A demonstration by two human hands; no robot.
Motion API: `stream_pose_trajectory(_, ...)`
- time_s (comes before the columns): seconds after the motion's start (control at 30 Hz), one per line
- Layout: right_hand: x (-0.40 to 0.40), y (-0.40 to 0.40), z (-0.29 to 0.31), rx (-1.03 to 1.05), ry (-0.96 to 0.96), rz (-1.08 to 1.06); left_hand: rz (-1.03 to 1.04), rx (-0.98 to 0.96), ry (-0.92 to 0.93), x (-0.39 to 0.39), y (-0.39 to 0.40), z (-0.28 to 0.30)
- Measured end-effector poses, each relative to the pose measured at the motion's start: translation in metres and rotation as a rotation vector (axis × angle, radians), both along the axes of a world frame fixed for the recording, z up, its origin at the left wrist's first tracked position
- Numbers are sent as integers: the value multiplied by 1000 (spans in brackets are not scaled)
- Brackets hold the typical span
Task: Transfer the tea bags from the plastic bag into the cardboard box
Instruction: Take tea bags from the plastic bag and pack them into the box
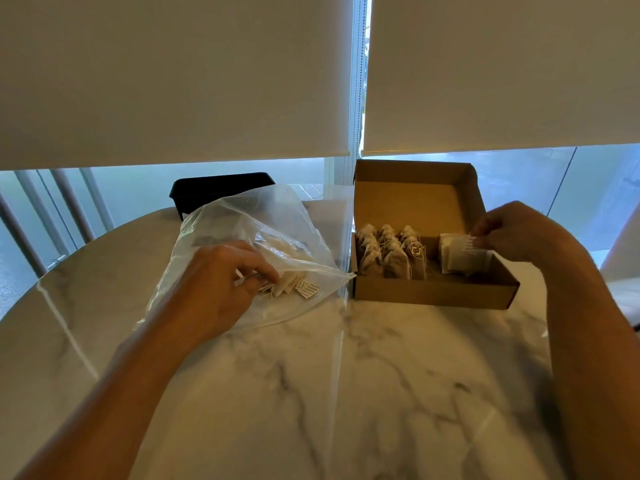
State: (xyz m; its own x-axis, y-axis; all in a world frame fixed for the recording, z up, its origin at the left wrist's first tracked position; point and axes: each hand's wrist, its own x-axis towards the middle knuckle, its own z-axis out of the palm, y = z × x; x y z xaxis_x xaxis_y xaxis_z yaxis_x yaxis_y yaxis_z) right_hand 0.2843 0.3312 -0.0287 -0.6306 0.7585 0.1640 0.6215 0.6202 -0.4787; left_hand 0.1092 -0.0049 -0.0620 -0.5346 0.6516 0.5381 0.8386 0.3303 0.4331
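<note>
On the glossy marble bench (346, 393) lie one thin clear plastic bag (242, 233) and one open brown cardboard box (433, 292), near the far edge. The left hand (221, 282) has its fingers (263, 271) pinching flat white tea bags (294, 287) in the bag's mouth. The right hand (512, 230) pinches a white stack (460, 254) inside the box, beside brownish stringed tea bags in three rows (388, 251).

Both bare forearms reached forward from the lower corners. The left hand (221, 285), at about ten o'clock from the picture's middle, lay knuckles up with fingers curled, pinching at something under its fingertips. The right hand (512, 233), at about two o'clock, was raised higher, wrist bent, its fingers curled in a pinching grip toward nine o'clock.
</note>
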Motion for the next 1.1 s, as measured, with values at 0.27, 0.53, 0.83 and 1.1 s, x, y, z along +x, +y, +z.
stream_pose_trajectory(0.27,-8,2,-9,53,-27,36,-23,11,-10,1,0,1)
stream_pose_trajectory(0.53,-11,6,-13,69,-44,-21,-28,19,-31,0,0,0)
stream_pose_trajectory(0.83,-12,14,-19,49,-6,-38,-39,7,-37,-3,0,-1)
stream_pose_trajectory(1.1,-18,-16,1,58,327,88,-23,-14,-48,-3,-1,0)
